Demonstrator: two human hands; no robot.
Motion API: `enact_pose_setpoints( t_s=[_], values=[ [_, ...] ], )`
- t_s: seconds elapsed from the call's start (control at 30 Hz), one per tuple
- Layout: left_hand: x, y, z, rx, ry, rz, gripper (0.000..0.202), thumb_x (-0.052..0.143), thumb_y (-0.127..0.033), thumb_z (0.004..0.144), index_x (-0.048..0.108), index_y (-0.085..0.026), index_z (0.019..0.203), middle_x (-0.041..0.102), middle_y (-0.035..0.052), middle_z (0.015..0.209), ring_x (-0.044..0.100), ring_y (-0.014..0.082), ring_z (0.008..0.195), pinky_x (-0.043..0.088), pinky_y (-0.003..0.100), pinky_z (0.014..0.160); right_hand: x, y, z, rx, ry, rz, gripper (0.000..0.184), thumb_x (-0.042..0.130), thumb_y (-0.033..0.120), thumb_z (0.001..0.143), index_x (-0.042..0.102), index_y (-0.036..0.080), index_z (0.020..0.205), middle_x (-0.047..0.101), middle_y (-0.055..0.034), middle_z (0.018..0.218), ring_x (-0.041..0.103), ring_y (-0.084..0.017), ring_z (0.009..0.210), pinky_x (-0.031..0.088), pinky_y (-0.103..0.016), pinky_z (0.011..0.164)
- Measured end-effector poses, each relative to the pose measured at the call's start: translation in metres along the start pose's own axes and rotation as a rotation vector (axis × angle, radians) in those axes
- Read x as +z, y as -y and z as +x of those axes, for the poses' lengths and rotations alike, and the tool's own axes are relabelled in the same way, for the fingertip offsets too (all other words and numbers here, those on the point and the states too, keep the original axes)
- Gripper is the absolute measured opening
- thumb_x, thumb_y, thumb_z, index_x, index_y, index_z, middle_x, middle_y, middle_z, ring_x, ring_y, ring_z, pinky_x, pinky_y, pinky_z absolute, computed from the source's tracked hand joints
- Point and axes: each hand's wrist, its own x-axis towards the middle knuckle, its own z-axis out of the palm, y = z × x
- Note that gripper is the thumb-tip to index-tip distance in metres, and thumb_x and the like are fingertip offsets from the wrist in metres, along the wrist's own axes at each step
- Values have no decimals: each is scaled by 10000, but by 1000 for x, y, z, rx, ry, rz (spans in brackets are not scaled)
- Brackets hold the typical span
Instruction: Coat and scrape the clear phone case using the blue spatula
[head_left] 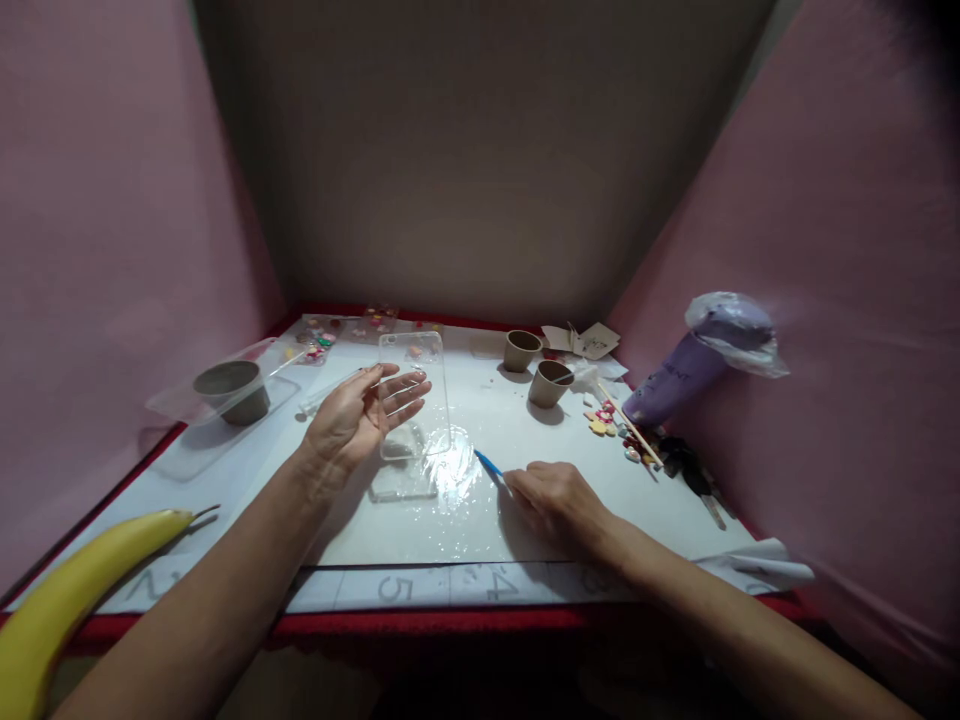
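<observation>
My left hand (341, 425) holds a clear phone case (444, 400) upright above the white table sheet. Its fingers are stretched behind the case and show through the clear plastic, with the thumb along the left edge. My right hand (555, 500) is closed on a thin blue stick (487, 462), whose tip points up and left toward the case's lower right corner. The rest of the stick is hidden inside the fist. Below the case, shiny specks and bright glare (457, 475) lie on the sheet.
Two brown cups (521, 352) stand at the back right, near small charms (600, 418) and a wooden stick (634, 430). A purple tube (675, 375) leans by the right wall. Left are a dark cup (244, 400), bagged charms (319, 340) and a banana (97, 565).
</observation>
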Motion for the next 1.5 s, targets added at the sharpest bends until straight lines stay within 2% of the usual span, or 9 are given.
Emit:
enact_pose_setpoints(
  t_s=[0.17,0.3,0.47,0.7,1.03,1.17,1.27,1.37,1.5],
  values=[
    [-1,0,1,-3,-16,-5,115,469,-130,878,572,-145,829,728,151,919,718,272,901,578,374,754,-1,-22,11,75,-28,-14,232,433,83,851,579,145,681,479,7,541,349,-106,502,210,-262,518],
    [-1,1,1,-6,-26,5,106,478,-132,871,568,-150,818,730,149,901,722,265,879,579,355,729,-9,-4,13,-34,-96,-5,248,404,58,858,563,157,695,465,9,541,368,-120,516,223,-271,519],
    [0,1,1,-12,-14,19,105,479,-138,871,573,-150,824,730,151,916,720,267,892,575,363,747,-8,14,9,-104,6,72,218,412,31,814,522,174,693,474,16,549,361,-121,511,235,-267,511],
    [-2,2,4,-9,-13,5,90,491,-131,868,565,-148,820,730,151,900,721,272,886,573,366,746,5,-27,17,23,60,-124,190,469,65,821,564,142,676,505,-9,544,353,-109,487,216,-275,496],
    [-2,2,-1,-44,2,16,94,504,-134,866,590,-151,832,729,162,939,719,268,886,574,392,777,-14,-29,25,-229,-256,-319,257,439,-15,885,655,100,962,569,-26,574,468,-138,529,291,-298,482],
    [-2,5,0,-52,46,30,103,504,-159,878,601,-154,843,725,163,958,711,288,918,573,419,789,-26,-14,32,-107,-405,-69,178,505,64,894,661,115,962,569,-10,572,482,-124,521,320,-282,506],
    [-2,6,-1,-72,143,49,113,509,-173,881,606,-149,827,712,167,1025,693,316,979,567,435,810,-34,4,43,172,-531,315,111,560,151,897,664,146,935,592,-9,646,483,-106,537,348,-258,519],
    [0,5,-6,-94,231,73,110,526,-177,875,607,-144,809,686,175,1118,678,334,1013,557,447,830,-37,19,58,454,-530,754,123,599,283,893,663,179,898,465,45,572,367,-89,487,276,-240,457],
    [2,3,-13,-117,346,66,117,542,-201,881,609,-142,805,662,183,1177,643,359,1080,534,476,870,-32,23,74,619,-476,1158,201,662,379,835,659,178,842,428,59,554,334,-75,478,241,-219,434]
  ],
)
